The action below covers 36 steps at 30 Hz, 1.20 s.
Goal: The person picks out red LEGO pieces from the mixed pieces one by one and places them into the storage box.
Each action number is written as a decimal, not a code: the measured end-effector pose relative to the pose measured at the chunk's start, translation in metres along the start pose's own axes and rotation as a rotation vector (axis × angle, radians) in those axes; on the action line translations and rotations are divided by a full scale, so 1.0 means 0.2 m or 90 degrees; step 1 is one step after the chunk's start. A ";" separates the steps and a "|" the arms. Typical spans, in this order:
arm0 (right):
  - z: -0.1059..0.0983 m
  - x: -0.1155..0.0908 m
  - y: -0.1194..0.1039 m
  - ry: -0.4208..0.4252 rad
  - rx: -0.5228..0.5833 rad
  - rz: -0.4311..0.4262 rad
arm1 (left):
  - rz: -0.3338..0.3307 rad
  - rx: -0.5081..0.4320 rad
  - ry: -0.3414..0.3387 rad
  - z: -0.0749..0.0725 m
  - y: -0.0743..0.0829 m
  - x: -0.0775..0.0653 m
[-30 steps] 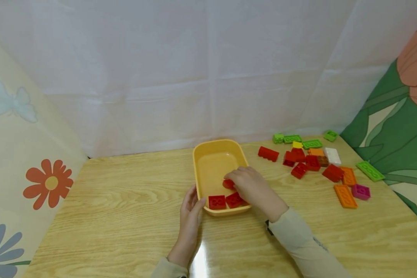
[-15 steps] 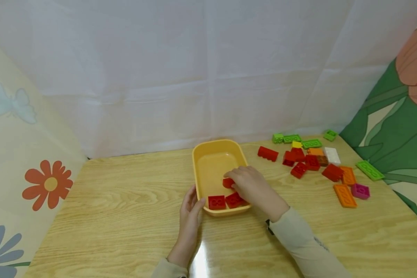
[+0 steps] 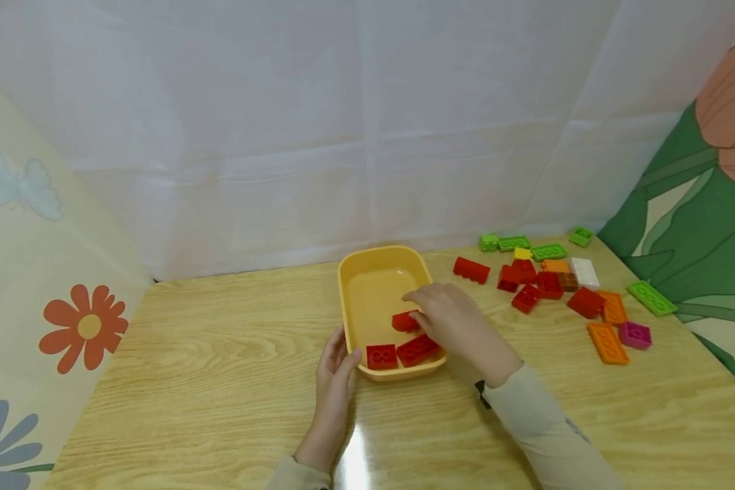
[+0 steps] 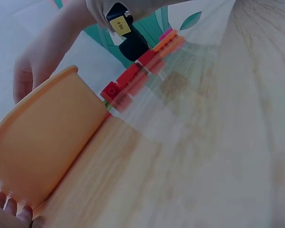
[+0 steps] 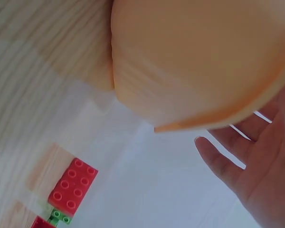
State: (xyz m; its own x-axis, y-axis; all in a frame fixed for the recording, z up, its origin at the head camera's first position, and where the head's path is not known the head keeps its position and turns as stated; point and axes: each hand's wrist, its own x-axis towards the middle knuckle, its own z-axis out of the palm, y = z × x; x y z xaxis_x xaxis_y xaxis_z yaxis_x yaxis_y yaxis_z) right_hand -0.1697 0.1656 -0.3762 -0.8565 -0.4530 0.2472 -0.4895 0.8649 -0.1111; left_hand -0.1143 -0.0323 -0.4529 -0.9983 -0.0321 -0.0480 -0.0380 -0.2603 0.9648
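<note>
A yellow-orange plastic tub (image 3: 358, 286) stands on the table. My left hand (image 3: 335, 381) grips its near left corner, thumb over the rim and fingers on the outer wall; the left wrist view shows those fingertips against the tub wall (image 4: 42, 137). Inside, two red bricks lie along the near end, one flat red brick (image 3: 382, 356) and one longer red brick (image 3: 418, 349). Just behind them is another red brick (image 3: 404, 321). Over the tub's right side reaches my right hand (image 3: 453, 320), index finger and thumb spread apart beside that rear brick. In the right wrist view its fingers (image 5: 218, 159) look extended past the rim.
Right of the tub lie scattered bricks: a long red brick (image 3: 471, 269), several more red ones, green plates (image 3: 652, 299), orange plates (image 3: 608, 344), a white brick (image 3: 584, 273) and a magenta brick (image 3: 635, 335). A white cloth wall (image 3: 269, 156) closes the back of the table.
My right hand's fingers have parted from the rear red brick, which stays in the tub, and the hand has shifted slightly right. My left hand keeps its grip on the tub.
</note>
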 end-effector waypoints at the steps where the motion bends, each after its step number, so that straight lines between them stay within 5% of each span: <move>1: -0.01 0.00 0.01 -0.004 0.006 0.007 | 0.000 0.000 0.001 0.00 0.00 0.00; 17: -0.09 -0.03 0.15 0.023 0.015 0.064 | 0.001 -0.009 0.006 0.00 -0.01 0.01; 36: -0.23 -0.11 0.35 -0.071 0.069 0.224 | 0.005 -0.011 0.009 0.00 -0.01 0.01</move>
State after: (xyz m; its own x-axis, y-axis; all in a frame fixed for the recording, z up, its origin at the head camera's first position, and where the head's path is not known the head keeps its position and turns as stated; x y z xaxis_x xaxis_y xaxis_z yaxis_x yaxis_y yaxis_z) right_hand -0.1775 0.2471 -0.3450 -0.9849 -0.1584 0.0704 -0.1717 0.9464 -0.2736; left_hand -0.1158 -0.0313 -0.4556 -0.9978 -0.0484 -0.0445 -0.0294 -0.2765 0.9606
